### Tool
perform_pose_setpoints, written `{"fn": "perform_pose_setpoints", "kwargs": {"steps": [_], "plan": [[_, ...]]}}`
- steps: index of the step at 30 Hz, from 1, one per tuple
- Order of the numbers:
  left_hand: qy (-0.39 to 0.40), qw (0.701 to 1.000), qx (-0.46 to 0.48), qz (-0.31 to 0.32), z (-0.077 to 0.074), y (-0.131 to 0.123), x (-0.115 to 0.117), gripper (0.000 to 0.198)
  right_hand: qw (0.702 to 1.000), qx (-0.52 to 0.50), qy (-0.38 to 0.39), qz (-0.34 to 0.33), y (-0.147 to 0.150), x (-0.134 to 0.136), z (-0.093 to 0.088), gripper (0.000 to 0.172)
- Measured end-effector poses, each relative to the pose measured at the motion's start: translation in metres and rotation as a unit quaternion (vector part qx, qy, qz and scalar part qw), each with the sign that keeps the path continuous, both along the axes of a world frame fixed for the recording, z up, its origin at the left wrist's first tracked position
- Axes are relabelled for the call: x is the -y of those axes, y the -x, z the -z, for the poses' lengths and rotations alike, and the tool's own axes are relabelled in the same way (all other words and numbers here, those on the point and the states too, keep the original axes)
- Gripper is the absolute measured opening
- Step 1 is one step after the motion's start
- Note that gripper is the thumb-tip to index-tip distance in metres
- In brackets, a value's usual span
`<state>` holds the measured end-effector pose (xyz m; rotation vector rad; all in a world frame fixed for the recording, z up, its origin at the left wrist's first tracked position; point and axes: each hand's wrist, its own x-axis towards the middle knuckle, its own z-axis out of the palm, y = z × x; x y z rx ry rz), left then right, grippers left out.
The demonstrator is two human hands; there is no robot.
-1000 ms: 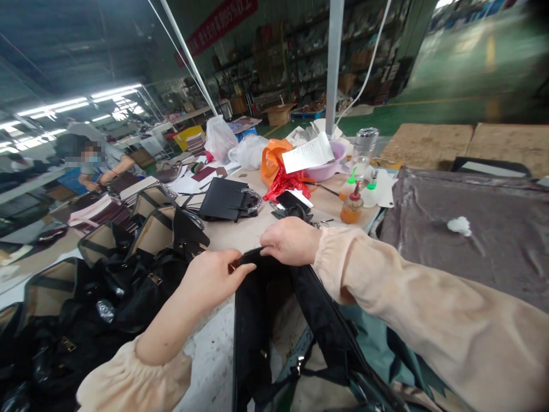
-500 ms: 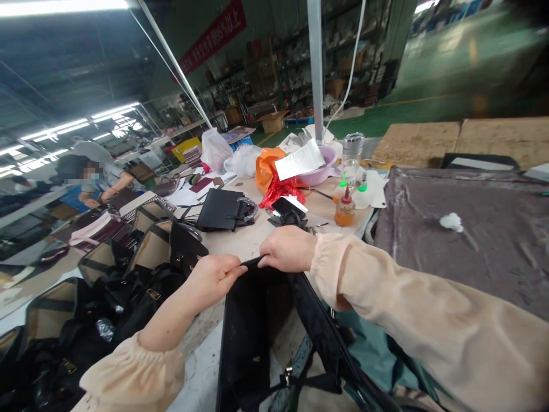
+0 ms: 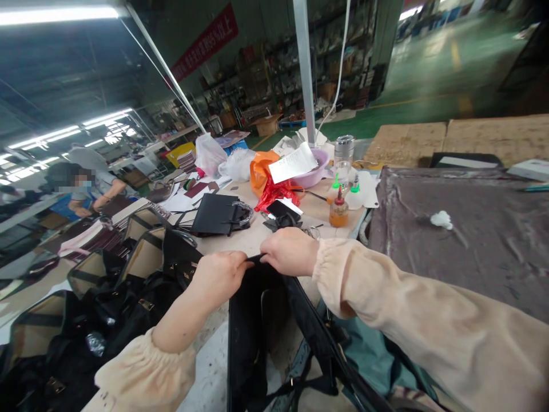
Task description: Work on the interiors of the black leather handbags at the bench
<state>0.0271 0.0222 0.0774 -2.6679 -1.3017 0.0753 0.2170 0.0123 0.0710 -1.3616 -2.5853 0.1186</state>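
A black handbag (image 3: pixel 245 343) stands at the table's near edge in front of me, its long black edges running down toward the bottom of the view. My left hand (image 3: pixel 223 276) pinches its upper edge from the left, thumb and fingers pressed together. Close beside it, my right hand (image 3: pixel 286 250) grips the same edge from the right. Only a short stretch of black edge shows between the two hands. The fingertips on the far side are hidden. Beyond my hands lies a smaller black bag (image 3: pixel 214 214) with a wrapped handle.
Several black bags with tan insides (image 3: pixel 143 257) crowd the left. An orange glue bottle (image 3: pixel 338 212), a phone (image 3: pixel 285 210), a purple basin (image 3: pixel 315 171) and a glass jar (image 3: pixel 344 151) stand behind. A dark covered surface (image 3: pixel 463 240) lies right. A co-worker (image 3: pixel 94 177) is at far left.
My left hand has come closer to my right hand along the bag's edge, so less edge shows between them. The whole view has shifted a little; both hands keep their hold.
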Motion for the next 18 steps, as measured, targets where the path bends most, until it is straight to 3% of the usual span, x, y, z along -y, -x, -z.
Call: {"fn": "perform_pose_setpoints", "kwargs": {"steps": [5,14,18], "plan": [[0.018,0.997,0.065,0.032,0.005,-0.002,-0.004,0.035,0.999,0.035,-0.016,-0.011,0.003,0.001,-0.006,0.023],[0.118,0.981,0.155,0.019,0.007,0.009,0.005,0.034,0.994,0.021,0.013,-0.104,0.009,-0.011,-0.004,0.021],[0.131,0.977,0.170,0.003,0.009,0.015,0.004,0.035,0.995,0.007,0.005,-0.095,0.015,-0.009,0.000,0.022]]}}
